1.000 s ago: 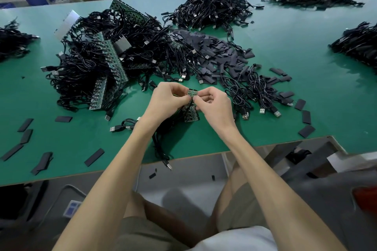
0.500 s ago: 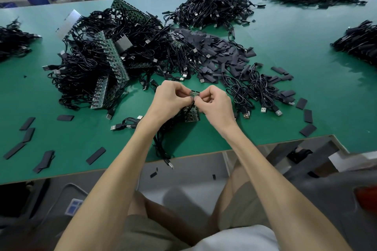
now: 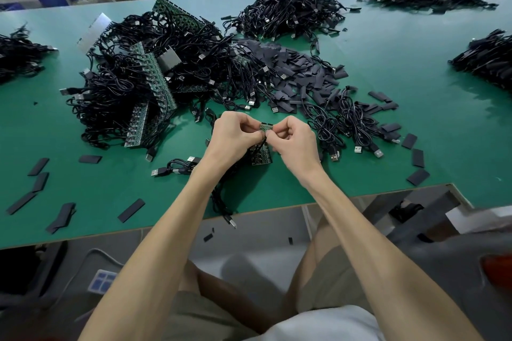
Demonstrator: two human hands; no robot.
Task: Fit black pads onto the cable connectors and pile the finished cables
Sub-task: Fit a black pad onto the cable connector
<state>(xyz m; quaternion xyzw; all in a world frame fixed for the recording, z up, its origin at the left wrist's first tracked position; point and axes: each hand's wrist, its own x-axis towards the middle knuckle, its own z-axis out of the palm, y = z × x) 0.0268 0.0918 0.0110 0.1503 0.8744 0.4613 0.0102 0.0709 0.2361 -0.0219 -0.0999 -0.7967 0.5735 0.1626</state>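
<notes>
At the far left of the green tabletop point(image 3: 41, 124) lie a few loose black pads point(image 3: 38, 174), well apart from each other, and behind them is a heap of black cables point(image 3: 19, 55). Further right is a big tangle of cables point(image 3: 110, 97) with long green board strips point(image 3: 155, 77) mixed into it. In the middle, near the front edge, the left hand point(image 3: 235, 138) and the right hand point(image 3: 296, 141) are close together. Both pinch, with thumb and curled fingertips, one small green connector board point(image 3: 266, 126) that is held above the tabletop. Its cable point(image 3: 220, 202) hangs under the hands and goes over the front edge. I cannot tell if a pad is already on this connector, because the fingers cover most of it. The step seems to be preparing this connector for its pad. To do it well, I think one hand should hold the board steady by its edges while the other works, without bending the thin wires at the joint. The pad should then go on straight and fully. The stock of pads point(image 3: 299, 72) is behind the hands, a little to the right. Right of the hands lie coiled cables point(image 3: 346, 124), and at the far right is another heap point(image 3: 487, 61), maybe for finished ones.
</notes>
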